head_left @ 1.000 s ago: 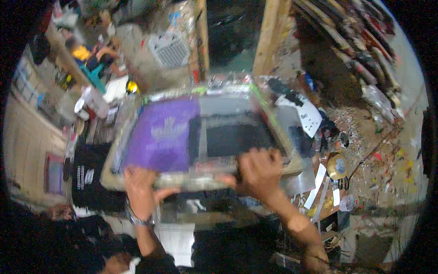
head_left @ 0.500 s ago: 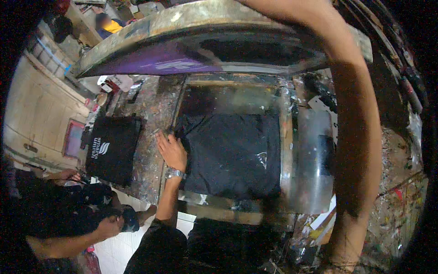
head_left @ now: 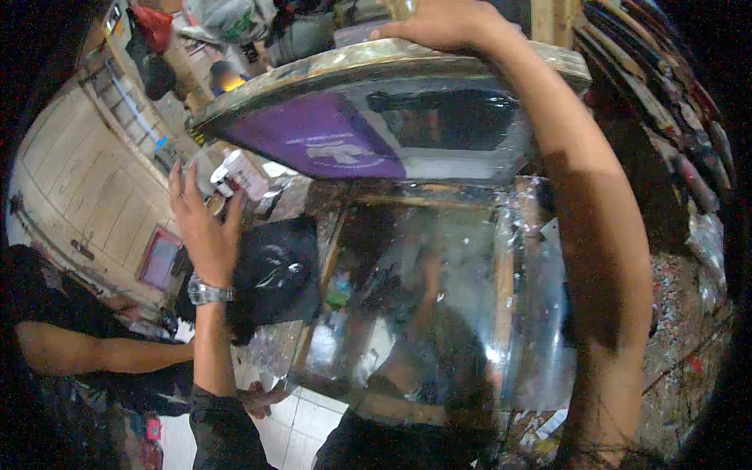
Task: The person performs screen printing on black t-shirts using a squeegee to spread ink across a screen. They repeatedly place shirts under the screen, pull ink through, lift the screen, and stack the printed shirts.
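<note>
My right hand (head_left: 442, 25) grips the top edge of a raised screen printing frame (head_left: 486, 66), its arm reaching up along the right side. The frame's tilted mesh shows a purple area with a pale design and a dark patch. My left hand (head_left: 205, 235), with a metal watch at the wrist, is held up at the left, fingers spread and holding nothing. Just right of it, a piece of black fabric (head_left: 278, 266) lies on the table, partly hidden by the hand. Below the frame, a glass printing board (head_left: 415, 290) reflects a figure.
Close by on the left are a co-worker's arm (head_left: 102, 352) and dark clothing. A white bottle (head_left: 241, 174) stands behind my left hand. A wooden door (head_left: 78, 176) is at the far left. Stained clutter (head_left: 677, 305) lies on the right, and another person (head_left: 227, 78) is at the back.
The black fabric has gone from the glass board to the left, where a printed black piece lay. My left hand has moved left and up off it. My right hand still holds the frame up.
</note>
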Action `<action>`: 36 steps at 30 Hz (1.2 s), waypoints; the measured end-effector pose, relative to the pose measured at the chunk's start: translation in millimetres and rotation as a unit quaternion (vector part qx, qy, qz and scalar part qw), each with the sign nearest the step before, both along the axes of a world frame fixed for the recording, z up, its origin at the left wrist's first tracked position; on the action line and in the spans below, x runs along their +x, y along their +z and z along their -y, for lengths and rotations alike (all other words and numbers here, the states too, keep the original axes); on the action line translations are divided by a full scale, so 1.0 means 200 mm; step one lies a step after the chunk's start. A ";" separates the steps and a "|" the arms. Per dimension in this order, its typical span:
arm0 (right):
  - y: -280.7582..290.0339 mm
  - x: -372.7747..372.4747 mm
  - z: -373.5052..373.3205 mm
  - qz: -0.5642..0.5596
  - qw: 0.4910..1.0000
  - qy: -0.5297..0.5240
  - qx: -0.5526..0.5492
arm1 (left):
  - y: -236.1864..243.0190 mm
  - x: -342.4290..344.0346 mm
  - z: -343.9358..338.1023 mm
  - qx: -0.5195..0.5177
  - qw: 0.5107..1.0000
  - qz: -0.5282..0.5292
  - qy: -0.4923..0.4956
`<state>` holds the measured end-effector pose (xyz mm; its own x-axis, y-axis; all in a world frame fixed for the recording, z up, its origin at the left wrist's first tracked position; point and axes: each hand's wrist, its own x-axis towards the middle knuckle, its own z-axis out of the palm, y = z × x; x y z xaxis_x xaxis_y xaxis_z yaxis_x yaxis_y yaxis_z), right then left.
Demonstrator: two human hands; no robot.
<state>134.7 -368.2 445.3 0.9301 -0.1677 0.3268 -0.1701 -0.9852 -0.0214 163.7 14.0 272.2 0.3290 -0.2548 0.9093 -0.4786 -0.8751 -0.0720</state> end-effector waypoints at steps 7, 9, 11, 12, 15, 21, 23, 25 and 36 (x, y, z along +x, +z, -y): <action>0.00 0.26 0.18 -0.009 0.999 0.004 0.036 | 0.15 -0.19 1.32 -0.010 0.948 0.112 -0.299; 0.06 0.21 0.30 -0.031 0.999 -0.029 0.029 | 0.13 -0.13 1.64 -0.055 0.953 0.097 -0.280; 0.07 -0.02 0.13 -0.026 0.998 -0.013 0.053 | 0.08 -0.02 1.71 -0.065 0.966 0.149 -0.203; 0.08 -0.02 0.11 -0.004 0.999 0.004 0.051 | 0.07 0.01 1.69 -0.065 0.964 0.162 -0.202; 0.06 0.03 0.15 0.034 0.997 0.065 -0.026 | 0.09 0.06 1.67 -0.079 0.956 0.191 -0.207; -0.05 0.21 0.30 0.078 0.986 0.145 -0.017 | 0.01 -0.13 1.39 -0.085 0.913 0.200 -0.346; -0.15 0.25 0.26 0.097 0.983 0.139 0.068 | -0.34 -0.28 1.13 -0.036 0.875 -0.029 -0.481; -0.03 0.13 0.36 0.118 0.988 0.076 0.068 | -0.55 -0.45 1.00 -0.033 0.919 0.000 -0.393; 0.01 0.29 0.52 0.074 0.995 -0.005 0.060 | -1.21 0.19 -0.92 -0.019 0.893 -0.421 0.157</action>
